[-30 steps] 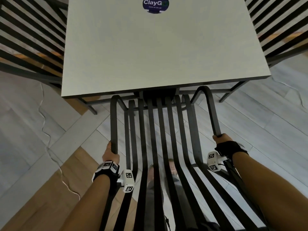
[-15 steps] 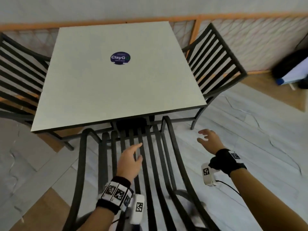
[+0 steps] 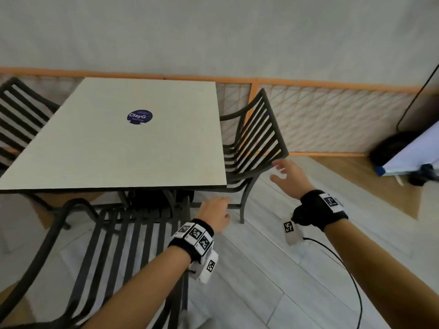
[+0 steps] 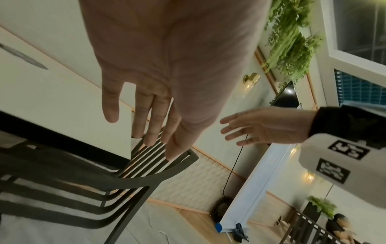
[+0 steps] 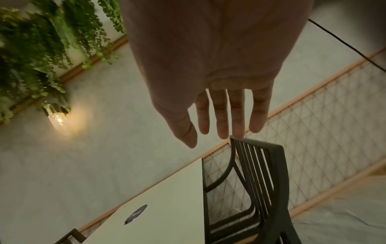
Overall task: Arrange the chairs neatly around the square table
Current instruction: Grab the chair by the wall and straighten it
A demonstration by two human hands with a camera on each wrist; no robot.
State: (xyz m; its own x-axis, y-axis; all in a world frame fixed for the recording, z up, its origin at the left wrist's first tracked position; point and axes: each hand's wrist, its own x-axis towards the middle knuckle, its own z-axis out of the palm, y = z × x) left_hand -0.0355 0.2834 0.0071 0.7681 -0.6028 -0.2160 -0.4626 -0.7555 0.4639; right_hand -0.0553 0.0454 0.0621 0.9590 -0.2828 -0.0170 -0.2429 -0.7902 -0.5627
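Your right hand is spread wide, fingers straight, holding nothing, just short of the top rail of the right-side chair, which is tucked against the right edge of the square table. Your left hand is flat and loose too, empty, hovering off the near right corner of the table, above the near chair whose seat is pushed under the table's front edge. A third chair sits at the left side, cut off by the frame edge. Whether your right fingertips touch the rail is unclear, blur. Table legs mostly hidden. Round blue sticker on the pale tabletop; grey plank floor, lattice panel along the wall, wall lamp and hanging greenery in the right wrist view
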